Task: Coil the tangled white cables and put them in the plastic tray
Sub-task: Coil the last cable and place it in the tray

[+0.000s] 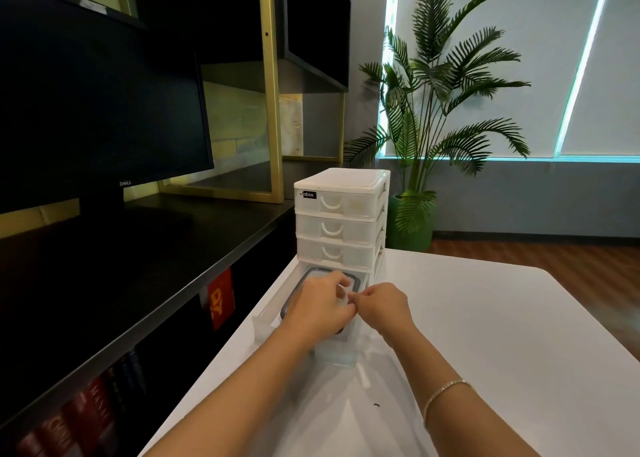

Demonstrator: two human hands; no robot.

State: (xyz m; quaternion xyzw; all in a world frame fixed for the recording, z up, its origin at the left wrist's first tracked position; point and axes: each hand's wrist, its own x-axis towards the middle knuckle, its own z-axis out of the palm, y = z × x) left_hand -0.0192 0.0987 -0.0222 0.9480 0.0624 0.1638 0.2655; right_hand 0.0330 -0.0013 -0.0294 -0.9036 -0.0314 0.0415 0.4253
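Two hands work a white cable over a pulled-out plastic tray.

Left hand [320,306] and right hand [382,306] pinch the thin, limp, light cable [343,292] between them, above the tray [265,323]; best gripped by its loops.

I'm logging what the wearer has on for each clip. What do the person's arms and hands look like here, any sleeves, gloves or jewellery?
Both forearms are bare, with no sleeves in view and no gloves. The left hand shows no rings or watch that I can make out. The right hand is also ungloved, and its wrist carries a thin, sparkly, pale chain bracelet.
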